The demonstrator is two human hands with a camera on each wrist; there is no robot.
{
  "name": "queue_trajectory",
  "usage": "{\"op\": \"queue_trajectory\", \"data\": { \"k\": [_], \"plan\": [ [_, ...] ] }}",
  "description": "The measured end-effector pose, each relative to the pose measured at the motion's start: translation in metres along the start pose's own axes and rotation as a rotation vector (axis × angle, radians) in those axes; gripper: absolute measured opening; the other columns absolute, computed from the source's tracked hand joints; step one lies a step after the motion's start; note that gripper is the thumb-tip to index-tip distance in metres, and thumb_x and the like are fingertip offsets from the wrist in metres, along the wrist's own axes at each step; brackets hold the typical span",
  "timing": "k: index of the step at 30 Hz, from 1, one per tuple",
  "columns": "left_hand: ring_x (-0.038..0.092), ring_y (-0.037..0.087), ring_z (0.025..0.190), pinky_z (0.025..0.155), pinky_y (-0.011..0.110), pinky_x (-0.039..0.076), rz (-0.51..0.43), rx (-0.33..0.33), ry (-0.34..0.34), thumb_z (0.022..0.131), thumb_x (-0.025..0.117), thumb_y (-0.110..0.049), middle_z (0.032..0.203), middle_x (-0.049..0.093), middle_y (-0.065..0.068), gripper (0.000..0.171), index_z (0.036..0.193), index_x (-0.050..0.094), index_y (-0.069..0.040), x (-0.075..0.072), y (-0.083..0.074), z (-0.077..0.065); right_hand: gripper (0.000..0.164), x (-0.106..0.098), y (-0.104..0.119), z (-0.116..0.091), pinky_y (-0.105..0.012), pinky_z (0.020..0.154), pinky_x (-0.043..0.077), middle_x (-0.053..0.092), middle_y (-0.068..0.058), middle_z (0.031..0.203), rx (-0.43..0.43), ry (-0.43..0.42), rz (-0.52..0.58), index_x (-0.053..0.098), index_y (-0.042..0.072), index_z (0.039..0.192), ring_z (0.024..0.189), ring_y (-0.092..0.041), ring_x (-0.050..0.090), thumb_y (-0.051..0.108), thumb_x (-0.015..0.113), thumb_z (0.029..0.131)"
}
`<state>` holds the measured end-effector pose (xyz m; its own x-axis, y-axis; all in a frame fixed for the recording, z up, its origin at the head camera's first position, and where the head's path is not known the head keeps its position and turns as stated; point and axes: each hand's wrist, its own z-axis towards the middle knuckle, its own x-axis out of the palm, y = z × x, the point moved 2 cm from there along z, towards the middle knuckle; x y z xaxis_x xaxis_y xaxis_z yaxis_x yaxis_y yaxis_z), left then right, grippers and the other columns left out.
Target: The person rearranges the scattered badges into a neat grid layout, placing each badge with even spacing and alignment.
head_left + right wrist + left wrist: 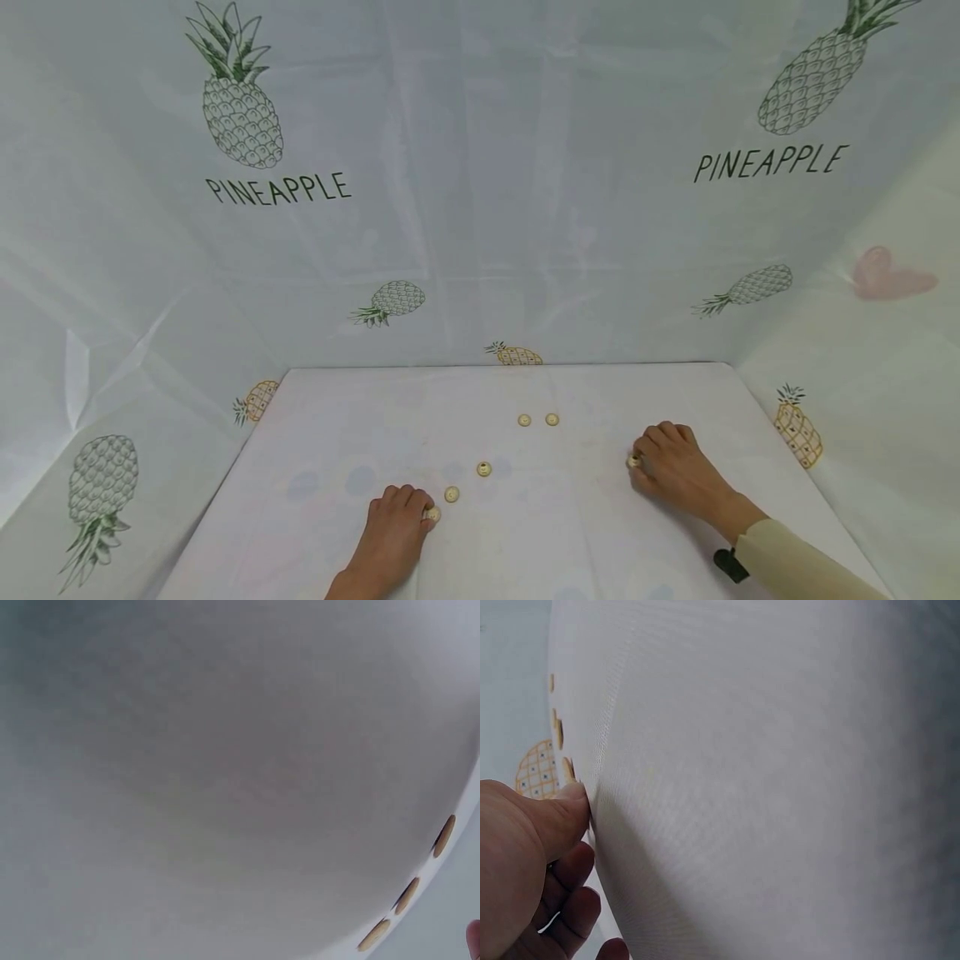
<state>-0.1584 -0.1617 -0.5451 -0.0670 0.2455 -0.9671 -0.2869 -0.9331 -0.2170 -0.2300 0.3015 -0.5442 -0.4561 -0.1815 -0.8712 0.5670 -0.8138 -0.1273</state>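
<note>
Near the front of the white-covered table, my left hand [390, 533] pinches a small round wooden disc [432, 514] at its edge, thumb and fingers curled down to the cloth. In the left wrist view the thumb [562, 814] presses low against the surface, and that disc is mostly hidden. Further right, my right hand [678, 471] holds another wooden disc [633, 461] between thumb and fingertips. Only a fingertip [474, 939] of it shows in the right wrist view. Just beyond the left hand lies a loose disc [452, 494], with a dark-marked disc [483, 469] past it.
Two more discs, one on the left [524, 420] and one on the right [552, 419], lie side by side toward the back of the table [360, 417]. Pineapple-print cloth [487, 167] hangs behind and along both sides. A black object [730, 565] sits beneath the right sleeve.
</note>
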Motion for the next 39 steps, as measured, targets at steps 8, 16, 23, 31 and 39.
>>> {"op": "queue_trajectory", "data": {
  "k": [8, 16, 23, 31, 39],
  "plan": [
    [0.051, 0.014, 0.095, 0.079, 0.040, 0.044, 0.002, -0.004, 0.016, 0.093, 0.080, -0.028, 0.103, 0.062, -0.007, 0.019, 0.103, 0.065, -0.022, -0.001, 0.000, 0.000, 0.019, 0.000, 0.007, 0.010, -0.051, 0.087, 0.042, 0.057, 0.000, 0.095, -0.036, 0.019, -0.026, 0.062, 0.015, 0.094, 0.093, -0.023, 0.050, 0.025, 0.075, 0.085],
    [0.050, 0.014, 0.093, 0.078, 0.040, 0.043, 0.020, 0.006, -0.006, 0.092, 0.081, -0.028, 0.101, 0.061, -0.007, 0.019, 0.101, 0.065, -0.022, 0.000, 0.001, 0.000, 0.023, 0.004, 0.013, 0.025, -0.050, 0.086, 0.042, 0.058, 0.000, 0.093, -0.061, 0.002, -0.020, 0.064, 0.015, 0.094, 0.091, -0.024, 0.050, 0.026, 0.080, 0.084],
    [0.051, 0.014, 0.095, 0.080, 0.041, 0.044, 0.025, -0.003, 0.005, 0.093, 0.080, -0.029, 0.102, 0.062, -0.006, 0.019, 0.102, 0.066, -0.021, -0.001, 0.000, 0.000, 0.021, 0.008, 0.022, 0.039, -0.050, 0.090, 0.043, 0.059, 0.001, 0.094, -0.029, 0.034, 0.000, 0.066, 0.015, 0.094, 0.093, -0.023, 0.050, 0.028, 0.082, 0.087],
    [0.052, 0.016, 0.095, 0.078, 0.041, 0.043, 0.013, 0.017, -0.017, 0.092, 0.081, -0.028, 0.102, 0.062, -0.006, 0.019, 0.101, 0.066, -0.021, -0.002, 0.001, -0.002, 0.022, 0.015, 0.031, 0.053, -0.049, 0.089, 0.042, 0.059, 0.001, 0.095, -0.040, 0.037, 0.009, 0.065, 0.015, 0.095, 0.093, -0.022, 0.050, 0.028, 0.081, 0.088],
    [0.051, 0.015, 0.093, 0.078, 0.041, 0.044, 0.014, 0.021, -0.009, 0.092, 0.081, -0.028, 0.099, 0.061, -0.007, 0.019, 0.103, 0.067, -0.020, -0.002, 0.001, -0.001, 0.020, 0.023, 0.039, 0.068, -0.049, 0.092, 0.041, 0.059, 0.002, 0.096, -0.016, 0.075, 0.031, 0.066, 0.017, 0.096, 0.095, -0.022, 0.049, 0.030, 0.080, 0.091]
  ]
}}
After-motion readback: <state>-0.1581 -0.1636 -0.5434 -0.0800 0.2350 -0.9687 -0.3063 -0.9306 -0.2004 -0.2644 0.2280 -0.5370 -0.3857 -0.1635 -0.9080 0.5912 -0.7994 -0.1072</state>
